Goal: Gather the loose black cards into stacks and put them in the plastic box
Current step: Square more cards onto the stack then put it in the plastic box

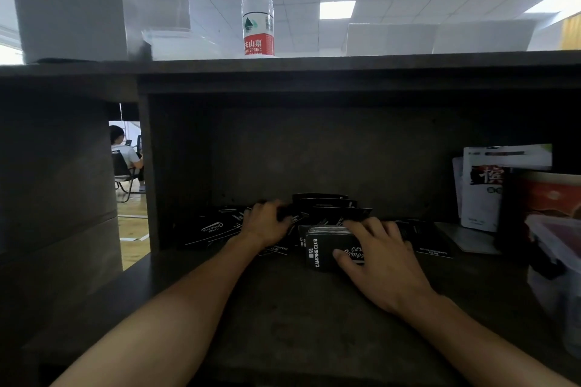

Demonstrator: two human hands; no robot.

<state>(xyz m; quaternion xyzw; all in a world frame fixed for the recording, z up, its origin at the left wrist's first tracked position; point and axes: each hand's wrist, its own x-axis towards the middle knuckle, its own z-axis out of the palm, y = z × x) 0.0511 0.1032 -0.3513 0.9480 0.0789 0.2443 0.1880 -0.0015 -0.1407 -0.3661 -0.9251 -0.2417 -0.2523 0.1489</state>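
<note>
Dark shelf [283, 308]: right hand [377, 254] grips card stack [320, 248]; left hand [265, 223] curled over loose cards [213, 228].

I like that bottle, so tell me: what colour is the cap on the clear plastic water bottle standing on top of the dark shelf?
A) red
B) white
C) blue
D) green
A: the clear plastic water bottle on the top board of the dark shelf wears a red cap that matches the red band on its label.
</note>
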